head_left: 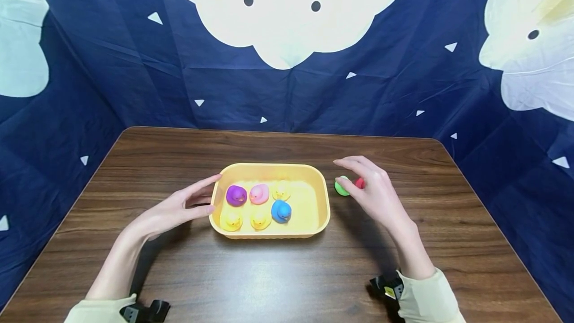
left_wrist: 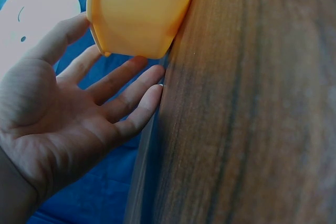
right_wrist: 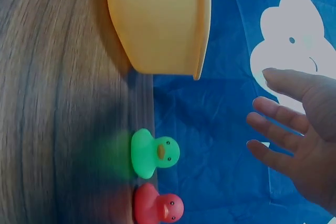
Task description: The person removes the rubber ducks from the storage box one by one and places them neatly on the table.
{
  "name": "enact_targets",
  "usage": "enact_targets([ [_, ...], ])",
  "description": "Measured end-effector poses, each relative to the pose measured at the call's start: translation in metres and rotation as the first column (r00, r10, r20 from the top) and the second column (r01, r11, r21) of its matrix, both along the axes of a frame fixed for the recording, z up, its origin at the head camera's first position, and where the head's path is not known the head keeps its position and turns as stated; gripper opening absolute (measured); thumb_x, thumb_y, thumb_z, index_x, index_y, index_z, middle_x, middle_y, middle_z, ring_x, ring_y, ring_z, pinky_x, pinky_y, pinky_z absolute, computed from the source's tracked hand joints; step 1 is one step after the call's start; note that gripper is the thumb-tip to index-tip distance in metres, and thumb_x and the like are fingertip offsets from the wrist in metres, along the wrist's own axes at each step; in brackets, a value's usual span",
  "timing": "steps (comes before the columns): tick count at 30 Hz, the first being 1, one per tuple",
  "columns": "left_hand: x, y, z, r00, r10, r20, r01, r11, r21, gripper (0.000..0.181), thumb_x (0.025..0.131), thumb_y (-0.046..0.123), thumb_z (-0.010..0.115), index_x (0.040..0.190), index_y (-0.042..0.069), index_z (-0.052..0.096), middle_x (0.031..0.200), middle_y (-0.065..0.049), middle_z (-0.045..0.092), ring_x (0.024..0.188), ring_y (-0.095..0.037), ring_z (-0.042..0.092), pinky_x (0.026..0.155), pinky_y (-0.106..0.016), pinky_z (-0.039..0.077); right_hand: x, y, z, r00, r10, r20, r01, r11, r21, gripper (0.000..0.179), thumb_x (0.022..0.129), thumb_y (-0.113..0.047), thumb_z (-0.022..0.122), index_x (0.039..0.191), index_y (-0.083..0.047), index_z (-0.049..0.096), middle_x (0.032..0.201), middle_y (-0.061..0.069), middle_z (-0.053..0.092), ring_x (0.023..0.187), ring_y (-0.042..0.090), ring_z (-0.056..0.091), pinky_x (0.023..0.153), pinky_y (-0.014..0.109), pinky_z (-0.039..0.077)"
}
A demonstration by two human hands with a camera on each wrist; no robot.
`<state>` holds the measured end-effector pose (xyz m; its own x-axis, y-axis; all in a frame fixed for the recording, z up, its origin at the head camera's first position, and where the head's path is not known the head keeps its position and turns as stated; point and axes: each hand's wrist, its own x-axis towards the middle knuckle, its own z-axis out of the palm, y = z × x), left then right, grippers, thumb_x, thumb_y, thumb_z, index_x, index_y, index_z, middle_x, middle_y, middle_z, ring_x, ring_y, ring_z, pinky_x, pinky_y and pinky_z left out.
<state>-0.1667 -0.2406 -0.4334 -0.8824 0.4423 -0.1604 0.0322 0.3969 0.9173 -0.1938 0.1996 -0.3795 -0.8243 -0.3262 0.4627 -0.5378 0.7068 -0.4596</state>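
A yellow plastic basin (head_left: 309,233) stands mid-table with several rubber ducks in it: a purple duck (head_left: 236,196), a pink duck (head_left: 259,194), a blue duck (head_left: 281,211) and yellow ducks (head_left: 260,220). My left hand (head_left: 184,206) rests thumb and fingertips against the basin's left end, fingers spread and fairly straight. Over the table to the right of the basin, my right hand (head_left: 369,188) hovers with relaxed fingers and nothing in them. Below it sit a green duck (right_wrist: 147,153) and a red duck (right_wrist: 156,204), side by side on the wood, both partly covered by the hand in the head view.
The brown wooden table (head_left: 269,278) reaches back to a dark blue cloth (head_left: 179,88) printed with white clouds and small triangles, which also hangs at both sides. Black wrist cameras (head_left: 145,311) are strapped at each sleeve.
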Motion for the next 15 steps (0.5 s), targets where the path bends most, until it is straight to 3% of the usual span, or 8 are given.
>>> enact_targets([
  [8,0.0,-0.001,-0.001,1.0,0.004,-0.012,-0.004,1.0,-0.01,0.073,0.102,0.024,0.065,0.164,0.018,0.026,0.166,-0.019,0.035,0.146,-0.046,0.043,0.098,-0.013,0.044,0.0,-0.009,0.004,0.999,0.05,0.006,-0.05,0.999,0.007,0.038,0.091,-0.017,0.08,0.128,-0.021,0.072,0.125,-0.003,0.071,0.068,0.01,0.053,0.059,0.02,0.043],
  [13,-0.001,0.0,-0.001,1.0,0.01,-0.004,-0.01,1.0,-0.018,0.073,0.102,0.025,0.066,0.164,0.02,0.027,0.166,-0.018,0.035,0.146,-0.045,0.044,0.098,-0.013,0.044,0.001,-0.012,0.005,0.998,0.063,0.006,-0.063,0.998,0.006,0.039,0.091,-0.017,0.08,0.129,-0.021,0.071,0.126,-0.002,0.07,0.082,0.016,0.06,0.06,0.022,0.043],
  [15,-0.001,0.0,0.0,1.0,0.01,-0.003,-0.01,1.0,-0.019,0.073,0.102,0.025,0.066,0.164,0.021,0.027,0.166,-0.017,0.035,0.146,-0.045,0.044,0.098,-0.013,0.044,0.002,-0.014,0.005,0.998,0.064,0.008,-0.064,0.998,0.008,0.04,0.091,-0.016,0.08,0.129,-0.021,0.071,0.126,-0.002,0.07,0.093,0.016,0.065,0.067,0.025,0.049],
])
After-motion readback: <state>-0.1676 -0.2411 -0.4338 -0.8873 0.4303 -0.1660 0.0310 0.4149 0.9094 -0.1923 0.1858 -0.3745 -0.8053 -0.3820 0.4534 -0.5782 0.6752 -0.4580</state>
